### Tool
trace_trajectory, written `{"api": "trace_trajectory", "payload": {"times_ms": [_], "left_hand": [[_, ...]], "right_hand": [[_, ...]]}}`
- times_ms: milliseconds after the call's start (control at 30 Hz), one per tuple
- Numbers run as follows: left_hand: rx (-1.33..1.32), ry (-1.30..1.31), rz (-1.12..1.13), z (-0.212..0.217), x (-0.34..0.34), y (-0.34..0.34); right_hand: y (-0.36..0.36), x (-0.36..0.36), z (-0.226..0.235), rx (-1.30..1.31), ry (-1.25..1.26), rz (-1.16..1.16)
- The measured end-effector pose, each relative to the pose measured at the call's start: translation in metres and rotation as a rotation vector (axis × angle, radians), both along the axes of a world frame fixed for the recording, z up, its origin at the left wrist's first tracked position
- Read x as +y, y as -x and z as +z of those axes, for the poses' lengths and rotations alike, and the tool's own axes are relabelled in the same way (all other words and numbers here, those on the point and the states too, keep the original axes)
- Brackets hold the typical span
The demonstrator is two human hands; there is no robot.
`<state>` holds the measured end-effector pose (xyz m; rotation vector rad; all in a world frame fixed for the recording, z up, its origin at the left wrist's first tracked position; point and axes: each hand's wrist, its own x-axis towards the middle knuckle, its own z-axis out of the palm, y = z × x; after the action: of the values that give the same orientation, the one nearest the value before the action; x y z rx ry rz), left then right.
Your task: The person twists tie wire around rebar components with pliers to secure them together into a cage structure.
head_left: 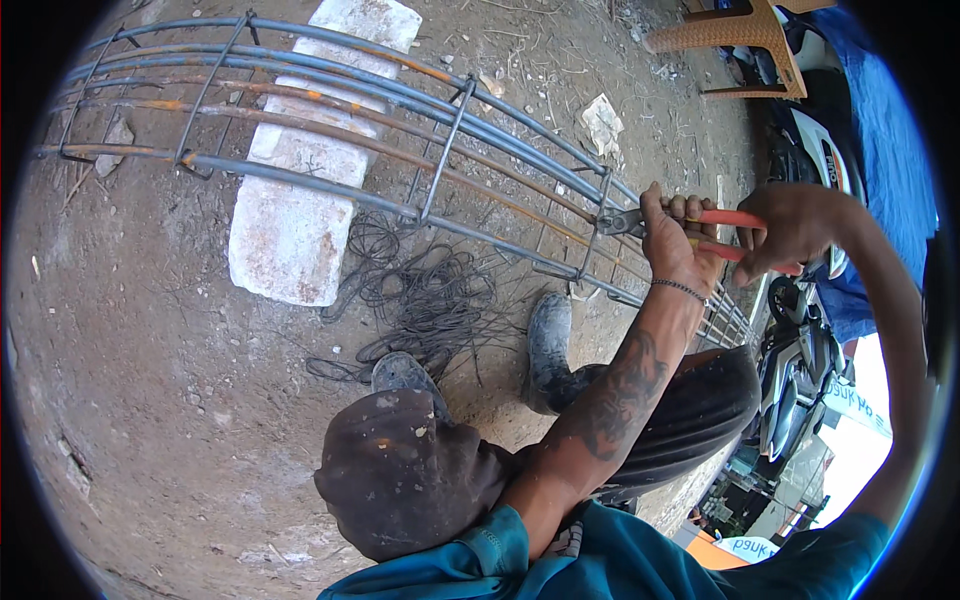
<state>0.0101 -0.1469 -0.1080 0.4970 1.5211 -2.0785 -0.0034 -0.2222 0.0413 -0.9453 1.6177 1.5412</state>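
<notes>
A pair of red-handled cutters (pixel 735 217) has its grey metal jaws against a stirrup of a long rebar cage (pixel 450 150). My right hand (pixel 800 228) is closed around the ends of the handles. My left hand (pixel 680 240) wraps the tool just behind the jaws, thumb raised beside the bars. What the jaws bite on is too small to make out. The cage's grey, partly rusty bars run from the far left toward the right, with square stirrups tied along them.
A white block (pixel 295 230) lies under the cage at left. Loose tie wire (pixel 425 300) is heaped on the dirt ground beside my boots (pixel 549 340). A brown plastic chair (pixel 735 40), parked motorcycles (pixel 795 370) and a blue tarp (pixel 895 170) stand at right.
</notes>
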Motion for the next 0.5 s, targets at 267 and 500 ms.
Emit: {"api": "trace_trajectory", "payload": {"times_ms": [267,500], "left_hand": [[0.080,0.148,0.167,0.002,0.022,-0.008],[-0.155,0.190,-0.052,-0.001,0.016,0.010]], "right_hand": [[-0.008,0.066,-0.009,0.022,0.298,0.334],[0.057,0.071,-0.028,-0.133,0.578,0.770]]}}
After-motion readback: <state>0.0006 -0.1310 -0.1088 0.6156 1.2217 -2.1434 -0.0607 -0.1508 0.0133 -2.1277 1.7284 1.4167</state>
